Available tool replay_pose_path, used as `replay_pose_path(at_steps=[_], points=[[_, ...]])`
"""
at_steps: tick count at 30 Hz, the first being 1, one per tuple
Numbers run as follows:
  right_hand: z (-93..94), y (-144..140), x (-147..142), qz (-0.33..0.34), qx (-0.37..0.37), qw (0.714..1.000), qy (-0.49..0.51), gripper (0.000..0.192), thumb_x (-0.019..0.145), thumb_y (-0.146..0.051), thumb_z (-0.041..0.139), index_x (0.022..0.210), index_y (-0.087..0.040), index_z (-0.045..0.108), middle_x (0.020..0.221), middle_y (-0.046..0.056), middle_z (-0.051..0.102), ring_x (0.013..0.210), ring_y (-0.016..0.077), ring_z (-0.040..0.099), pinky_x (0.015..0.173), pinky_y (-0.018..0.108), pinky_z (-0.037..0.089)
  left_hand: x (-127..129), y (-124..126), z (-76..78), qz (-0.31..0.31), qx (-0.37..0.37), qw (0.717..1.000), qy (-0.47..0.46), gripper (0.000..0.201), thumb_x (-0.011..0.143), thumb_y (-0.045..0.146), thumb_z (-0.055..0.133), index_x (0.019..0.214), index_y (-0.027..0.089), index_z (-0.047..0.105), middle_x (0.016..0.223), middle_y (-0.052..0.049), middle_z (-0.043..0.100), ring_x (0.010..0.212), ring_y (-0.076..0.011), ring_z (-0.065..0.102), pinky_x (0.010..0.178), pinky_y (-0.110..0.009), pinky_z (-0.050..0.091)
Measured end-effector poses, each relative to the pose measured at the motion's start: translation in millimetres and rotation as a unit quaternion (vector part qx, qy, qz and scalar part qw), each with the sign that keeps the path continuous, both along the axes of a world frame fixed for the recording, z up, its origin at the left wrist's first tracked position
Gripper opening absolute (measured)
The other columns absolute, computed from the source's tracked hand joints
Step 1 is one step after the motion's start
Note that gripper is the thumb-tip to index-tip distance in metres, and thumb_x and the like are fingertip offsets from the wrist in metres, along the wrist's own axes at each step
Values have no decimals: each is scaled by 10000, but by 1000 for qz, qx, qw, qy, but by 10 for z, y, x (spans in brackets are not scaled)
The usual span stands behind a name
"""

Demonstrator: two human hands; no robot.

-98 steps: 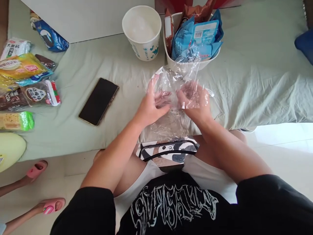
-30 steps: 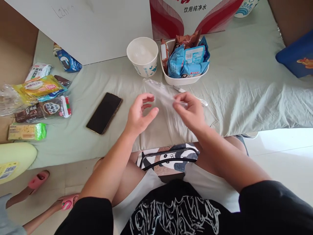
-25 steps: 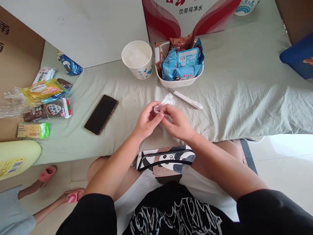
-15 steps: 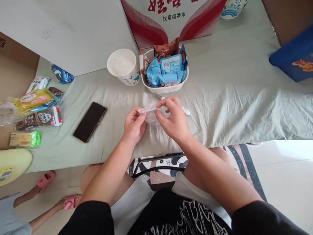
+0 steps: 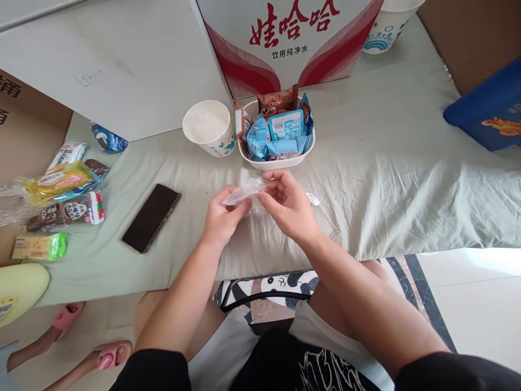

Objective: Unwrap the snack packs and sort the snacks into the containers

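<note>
My left hand (image 5: 223, 220) and my right hand (image 5: 288, 206) meet over the green sheet (image 5: 391, 179), both pinching a folded clear plastic bag (image 5: 243, 193) between their fingertips. Just beyond them stands a white bowl (image 5: 277, 161) packed with blue and brown snack packets (image 5: 277, 133). A white paper cup (image 5: 208, 128) stands to the bowl's left. A white pen-like thing (image 5: 312, 199) lies partly hidden behind my right hand.
A black phone (image 5: 151, 217) lies left of my hands. Several snack packets (image 5: 57, 201) lie at the far left. A red-and-white carton (image 5: 285, 38) stands behind the bowl. Another person's feet in pink slippers (image 5: 109, 355) are at lower left. A blue thing (image 5: 488, 114) lies at right.
The clear bag was spread wide between my hands, then gathered and folded small. Both hands now pinch it together. The view has tilted up, showing more of the carton.
</note>
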State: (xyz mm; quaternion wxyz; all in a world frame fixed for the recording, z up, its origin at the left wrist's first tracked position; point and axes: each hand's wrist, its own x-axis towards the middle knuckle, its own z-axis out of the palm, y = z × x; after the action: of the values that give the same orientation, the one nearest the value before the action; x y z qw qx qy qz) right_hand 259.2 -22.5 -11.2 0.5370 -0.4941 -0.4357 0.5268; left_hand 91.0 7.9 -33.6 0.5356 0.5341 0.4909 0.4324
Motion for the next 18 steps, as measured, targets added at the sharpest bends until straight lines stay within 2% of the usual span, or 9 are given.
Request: replay_pose_path(at_steps=[4,7,11,14,15,16,18], points=[[4,9,16,-36,-12,999,5,199,886,-328,598,1053,-228,558,899,7,681,800,141,652,773,320,537,-94,73,-4,81,50,995,41,365,731,425,859,812,222,567,683,57,547,605,-100,518,590,-234,435],[31,-4,42,-33,-20,999,-9,193,870,-325,595,1032,-224,566,838,-12,645,743,136,613,709,312,508,-164,203,122,130,139,977,101,335,753,374,826,807,230,528,690,65,519,603,-100,486,578,-242,415],[75,-17,56,-26,-24,999,-9,214,844,-345,595,1016,-219,574,842,-10,636,738,137,597,697,318,492,-175,618,498,216,270,908,235,268,762,103,738,772,223,499,715,56,499,660,-115,475,646,-268,428],[90,-16,63,-27,-28,999,-7,207,838,-342,587,1002,-218,574,831,-11,634,727,135,592,691,317,483,-98,1060,783,255,291,842,376,350,644,-85,676,725,201,491,730,46,486,702,-111,467,751,-281,454],[91,-16,68,-27,-29,999,-7,201,838,-338,586,999,-218,573,828,-11,635,725,134,591,688,314,480,-70,1204,841,232,289,823,430,323,648,-83,671,754,188,532,768,30,522,765,-132,519,817,-300,476],[91,-15,74,-28,-29,999,-6,196,839,-335,584,996,-220,572,825,-11,635,723,132,589,684,311,477,-48,1338,871,182,276,811,483,271,679,-53,665,805,175,594,808,10,577,819,-163,571,868,-330,492],[91,-11,90,-29,-29,999,-4,191,842,-333,580,997,-222,570,823,-13,635,720,131,586,676,304,472,-34,1571,846,34,188,793,578,167,762,41,660,863,172,686,842,-29,672,872,-232,652,903,-390,517]])
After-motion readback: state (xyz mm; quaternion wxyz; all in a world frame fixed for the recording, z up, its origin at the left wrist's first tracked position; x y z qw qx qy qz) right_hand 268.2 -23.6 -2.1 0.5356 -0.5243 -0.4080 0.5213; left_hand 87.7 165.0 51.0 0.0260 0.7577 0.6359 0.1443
